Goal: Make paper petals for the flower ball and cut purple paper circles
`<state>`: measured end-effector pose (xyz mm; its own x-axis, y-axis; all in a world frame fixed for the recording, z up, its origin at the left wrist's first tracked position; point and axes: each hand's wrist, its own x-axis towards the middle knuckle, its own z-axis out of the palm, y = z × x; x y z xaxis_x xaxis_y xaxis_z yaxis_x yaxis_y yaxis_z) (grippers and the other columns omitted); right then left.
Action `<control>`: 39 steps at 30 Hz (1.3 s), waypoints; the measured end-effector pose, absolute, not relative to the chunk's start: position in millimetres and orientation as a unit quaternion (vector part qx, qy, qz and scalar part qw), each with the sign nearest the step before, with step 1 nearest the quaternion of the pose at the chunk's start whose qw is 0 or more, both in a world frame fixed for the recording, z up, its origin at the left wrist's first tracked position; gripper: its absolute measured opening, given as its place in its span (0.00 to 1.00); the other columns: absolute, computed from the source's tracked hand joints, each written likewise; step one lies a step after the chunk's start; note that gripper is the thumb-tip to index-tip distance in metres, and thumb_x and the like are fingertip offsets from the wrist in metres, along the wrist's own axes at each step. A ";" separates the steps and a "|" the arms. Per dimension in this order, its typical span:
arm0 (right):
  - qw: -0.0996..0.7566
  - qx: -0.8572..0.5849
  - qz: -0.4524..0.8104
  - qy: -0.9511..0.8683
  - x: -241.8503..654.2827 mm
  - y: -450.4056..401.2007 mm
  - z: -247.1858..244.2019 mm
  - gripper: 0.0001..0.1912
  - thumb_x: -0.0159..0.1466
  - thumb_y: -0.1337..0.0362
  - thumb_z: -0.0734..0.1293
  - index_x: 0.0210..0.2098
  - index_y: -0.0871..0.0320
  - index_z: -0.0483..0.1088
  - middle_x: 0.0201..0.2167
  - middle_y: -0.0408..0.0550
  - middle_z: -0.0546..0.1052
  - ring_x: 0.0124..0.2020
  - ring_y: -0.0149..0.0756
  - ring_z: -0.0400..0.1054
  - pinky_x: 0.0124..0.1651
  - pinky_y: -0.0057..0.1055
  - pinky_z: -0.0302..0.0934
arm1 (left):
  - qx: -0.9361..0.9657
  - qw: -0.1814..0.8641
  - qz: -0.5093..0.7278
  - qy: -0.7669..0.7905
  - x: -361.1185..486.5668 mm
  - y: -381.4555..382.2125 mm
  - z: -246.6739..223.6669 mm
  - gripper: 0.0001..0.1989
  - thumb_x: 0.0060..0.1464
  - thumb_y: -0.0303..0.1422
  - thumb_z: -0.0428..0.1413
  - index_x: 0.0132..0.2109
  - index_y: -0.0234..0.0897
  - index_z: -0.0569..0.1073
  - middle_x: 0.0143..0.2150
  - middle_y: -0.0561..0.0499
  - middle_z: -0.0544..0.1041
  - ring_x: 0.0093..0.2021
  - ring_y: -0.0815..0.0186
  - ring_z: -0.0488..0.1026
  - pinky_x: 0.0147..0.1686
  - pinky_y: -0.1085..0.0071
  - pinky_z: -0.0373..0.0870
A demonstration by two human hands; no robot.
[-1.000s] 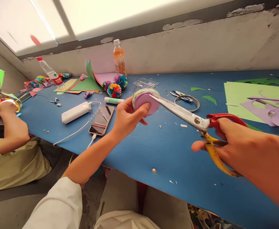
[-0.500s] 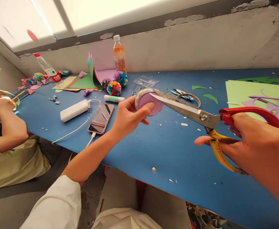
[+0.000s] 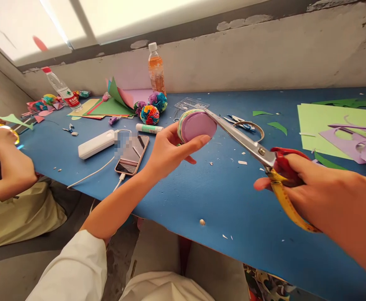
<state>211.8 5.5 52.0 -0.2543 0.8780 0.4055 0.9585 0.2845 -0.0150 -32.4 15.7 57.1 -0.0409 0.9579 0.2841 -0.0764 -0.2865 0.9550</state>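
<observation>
My left hand (image 3: 176,148) grips a stack of round paper discs (image 3: 199,126), thumb over the lilac front disc and the other fingers mostly hidden behind it. Pale green and yellow edges show along the stack's upper left side. In my right hand (image 3: 311,184) is a pair of large scissors (image 3: 239,136) with one red and one yellow handle. The blades point up and left, their tips at the upper right rim of the discs; whether they touch it I cannot tell. Both hands are held above the blue table (image 3: 233,200).
A phone (image 3: 133,154), a white power bank (image 3: 97,144) with cables and a glue stick (image 3: 149,128) lie left of my hands. Behind stand an orange drink bottle (image 3: 156,71) and paper pompoms (image 3: 150,115). Light green sheets (image 3: 314,125) lie right. At far left, another person's hand (image 3: 3,138) holds scissors.
The scissors have turned, and their tips have moved from over the lilac disc's face to its upper right rim. The disc stack now faces me slightly more. A co-worker's green paper has shifted.
</observation>
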 end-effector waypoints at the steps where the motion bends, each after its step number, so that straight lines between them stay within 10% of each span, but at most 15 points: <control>1: 0.167 -0.593 -0.059 -0.785 209.6 7.1 53.0 0.43 0.46 0.22 0.35 0.21 0.51 0.57 0.14 0.46 0.64 0.15 0.37 0.55 0.22 0.31 0.46 | 0.535 0.440 0.597 0.404 -32.2 15.5 57.3 0.16 0.41 0.41 0.65 0.35 0.36 0.75 0.27 0.54 0.71 0.27 0.73 0.68 0.17 0.82 0.70; 9: 0.151 -0.654 0.047 -0.740 205.1 9.1 65.0 0.45 0.30 0.17 0.41 0.25 0.48 0.52 0.14 0.44 0.66 0.12 0.39 0.54 0.19 0.35 0.51 | 0.517 0.463 0.611 0.381 -32.4 16.0 57.9 0.18 0.40 0.39 0.65 0.40 0.37 0.74 0.31 0.54 0.73 0.30 0.71 0.70 0.18 0.82 0.71; 20: 0.190 -0.577 -0.167 -0.777 215.9 -1.8 51.5 0.32 0.58 0.31 0.39 0.32 0.53 0.49 0.21 0.49 0.61 0.24 0.49 0.65 0.27 0.32 0.44 | 0.513 0.468 0.622 0.362 -34.6 17.7 58.0 0.15 0.40 0.39 0.64 0.35 0.36 0.73 0.27 0.55 0.71 0.26 0.73 0.66 0.18 0.80 0.72; 31: 0.194 -0.565 -0.164 -0.785 214.6 2.7 56.4 0.32 0.56 0.28 0.39 0.28 0.52 0.43 0.15 0.42 0.53 0.14 0.37 0.50 0.25 0.30 0.41 | 0.559 0.414 0.602 0.391 -37.9 15.5 58.0 0.13 0.46 0.40 0.61 0.34 0.35 0.71 0.27 0.54 0.68 0.27 0.72 0.66 0.19 0.80 0.71; 39: 0.151 -0.544 -0.219 -0.796 222.6 -2.0 52.5 0.36 0.53 0.25 0.40 0.31 0.51 0.49 0.17 0.41 0.55 0.19 0.45 0.58 0.25 0.32 0.44 | 0.573 0.397 0.589 0.408 -41.1 17.1 57.0 0.14 0.47 0.40 0.62 0.37 0.35 0.72 0.29 0.53 0.71 0.28 0.72 0.68 0.20 0.79 0.70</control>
